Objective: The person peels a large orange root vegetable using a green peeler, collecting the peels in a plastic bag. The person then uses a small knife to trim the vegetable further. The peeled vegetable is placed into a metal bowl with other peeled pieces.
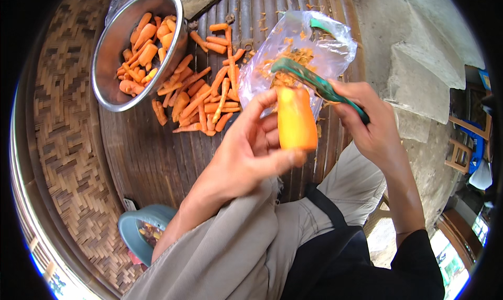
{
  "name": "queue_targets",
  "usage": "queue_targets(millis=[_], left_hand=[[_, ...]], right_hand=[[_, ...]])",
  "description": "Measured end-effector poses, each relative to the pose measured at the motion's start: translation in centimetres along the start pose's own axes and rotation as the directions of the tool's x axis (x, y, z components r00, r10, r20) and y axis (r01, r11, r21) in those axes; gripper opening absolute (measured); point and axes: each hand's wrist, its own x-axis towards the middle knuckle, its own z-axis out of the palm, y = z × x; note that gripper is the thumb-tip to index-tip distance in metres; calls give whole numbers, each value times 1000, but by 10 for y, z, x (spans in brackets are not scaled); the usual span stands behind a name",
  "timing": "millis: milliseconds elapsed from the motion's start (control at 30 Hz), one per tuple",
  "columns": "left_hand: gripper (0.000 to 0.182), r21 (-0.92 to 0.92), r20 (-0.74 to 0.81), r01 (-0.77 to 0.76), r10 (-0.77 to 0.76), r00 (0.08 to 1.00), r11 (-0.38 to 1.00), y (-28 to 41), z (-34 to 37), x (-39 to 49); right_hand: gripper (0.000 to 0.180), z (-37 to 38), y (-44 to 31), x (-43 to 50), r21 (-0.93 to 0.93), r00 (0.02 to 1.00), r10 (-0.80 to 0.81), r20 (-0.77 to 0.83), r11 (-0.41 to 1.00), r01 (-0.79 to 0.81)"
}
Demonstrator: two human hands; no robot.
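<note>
Between the thumb and fingers of my left hand (pixel 247 150) is a thick, stubby carrot (pixel 296 119), its side bright yellow-orange and smooth. My right hand (pixel 365 119) grips a green-handled peeler (pixel 314 80), whose head reaches over the far end of the carrot. I cannot tell whether its blade touches the carrot. Beyond both hands lies a clear plastic bag (pixel 338 44) with carrot peelings (pixel 298 58) on it. A pile of carrots (pixel 196 103) rests to the left of the bag.
A steel bowl (pixel 100 76) holding several carrots leans at the far left on the bamboo slat platform (pixel 157 162). A blue-grey bucket (pixel 127 225) stands at the lower left beside a woven bamboo wall (pixel 67 143). Concrete steps (pixel 420 76) lie to the right.
</note>
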Motion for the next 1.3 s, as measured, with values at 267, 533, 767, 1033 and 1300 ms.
queue_targets(millis=[267,533,767,1033,1300], left_hand=[[94,-99,25,0,2,1000,995,-1,-1,0],[89,-15,110,-35,36,993,999,2,-9,0],[89,12,92,-17,16,996,1000,4,-10,1],[85,3,79,7,-8,997,1000,2,-9,-2],[95,11,59,14,-14,998,1000,0,-1,-2]], right_hand=[[30,-8,-11,-11,158,994,-84,74,985,71],[35,-28,-18,-21,93,957,-183,227,982,165],[39,-22,-18,-21,58,955,-246,166,969,239],[35,-29,-15,-13,-4,955,-199,218,979,205],[29,-20,-2,6,-78,998,6,65,997,-1]])
